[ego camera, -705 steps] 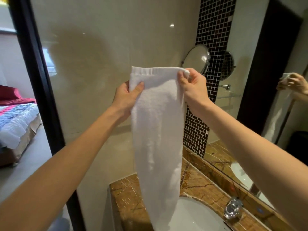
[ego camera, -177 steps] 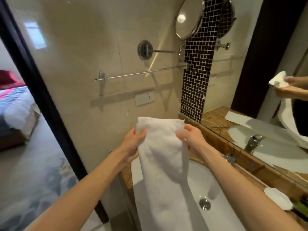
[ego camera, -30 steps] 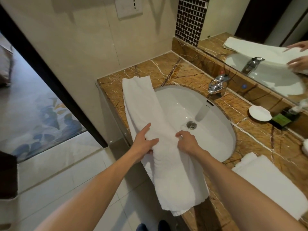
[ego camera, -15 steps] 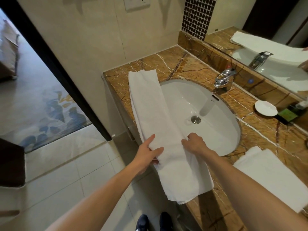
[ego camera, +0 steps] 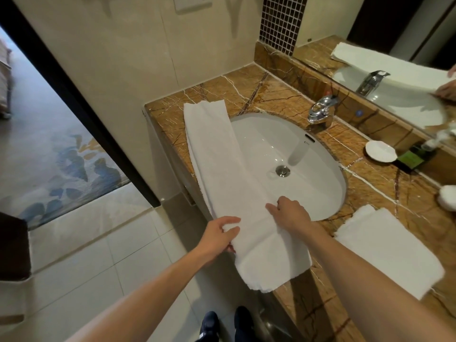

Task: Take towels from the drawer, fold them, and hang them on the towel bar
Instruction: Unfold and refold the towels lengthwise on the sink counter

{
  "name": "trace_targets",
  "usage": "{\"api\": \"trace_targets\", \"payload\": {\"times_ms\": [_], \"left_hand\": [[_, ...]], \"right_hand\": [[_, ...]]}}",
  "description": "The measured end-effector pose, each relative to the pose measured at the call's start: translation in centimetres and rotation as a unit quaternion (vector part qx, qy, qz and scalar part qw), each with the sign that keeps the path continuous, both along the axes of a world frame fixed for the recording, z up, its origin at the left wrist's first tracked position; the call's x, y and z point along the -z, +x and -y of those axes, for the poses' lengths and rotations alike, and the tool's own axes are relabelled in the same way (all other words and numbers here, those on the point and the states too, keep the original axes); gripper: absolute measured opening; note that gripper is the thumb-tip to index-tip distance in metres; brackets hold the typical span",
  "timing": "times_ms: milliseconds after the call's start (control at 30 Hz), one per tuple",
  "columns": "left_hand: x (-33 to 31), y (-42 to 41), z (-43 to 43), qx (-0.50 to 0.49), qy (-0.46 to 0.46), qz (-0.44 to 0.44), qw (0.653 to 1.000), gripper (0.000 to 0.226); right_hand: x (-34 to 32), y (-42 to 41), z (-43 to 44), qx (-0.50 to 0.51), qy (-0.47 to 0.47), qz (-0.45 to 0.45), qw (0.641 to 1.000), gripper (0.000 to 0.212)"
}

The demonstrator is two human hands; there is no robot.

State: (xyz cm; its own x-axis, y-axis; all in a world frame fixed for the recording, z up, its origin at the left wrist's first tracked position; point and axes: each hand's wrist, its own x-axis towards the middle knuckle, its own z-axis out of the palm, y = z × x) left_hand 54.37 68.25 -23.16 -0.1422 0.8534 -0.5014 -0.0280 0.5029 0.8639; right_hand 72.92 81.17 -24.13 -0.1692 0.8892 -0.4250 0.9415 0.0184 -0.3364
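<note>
A long white towel (ego camera: 222, 169), folded into a narrow strip, lies on the brown marble counter (ego camera: 370, 188) along the left rim of the sink (ego camera: 318, 193). Its near end hangs over the counter's front edge. My left hand (ego camera: 218, 235) grips the towel's left edge near that end, thumb on top and fingers tucked under. My right hand (ego camera: 290, 213) is on the towel's right edge by the sink rim, its curled fingers pinching the cloth. A second folded white towel (ego camera: 387, 248) lies on the counter to the right. Towel bar and drawer are out of view.
A chrome faucet (ego camera: 320, 111) stands behind the sink, below a mirror (ego camera: 394, 33). A white soap dish (ego camera: 381, 150) and a dark green packet (ego camera: 410, 160) sit at the back right. A doorway to a carpeted room opens on the left. My shoes (ego camera: 227, 324) are on white floor tiles.
Both hands have slid a little toward the towel's near end. My left hand went from lying flat on the cloth to curling round its left edge.
</note>
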Motion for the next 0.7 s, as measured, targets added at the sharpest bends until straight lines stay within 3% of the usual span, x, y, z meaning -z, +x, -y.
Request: {"api": "trace_targets", "payload": {"times_ms": [233,500,700], "left_hand": [[-0.1,1.7,1.1,-0.02,0.022,0.011,0.999,0.06],[-1.2,2.8,2.3,-0.007,-0.016,0.044,0.999,0.045],[-0.9,3.1,3.2,0.036,-0.041,0.04,0.998,0.047]], "right_hand": [[0.3,2.7,3.8,0.093,-0.014,-0.111,0.989,0.059],[-0.1,4.5,5.9,0.02,0.139,-0.028,0.99,0.024],[-1.2,4.8,5.9,0.016,0.174,0.011,0.985,0.03]]}}
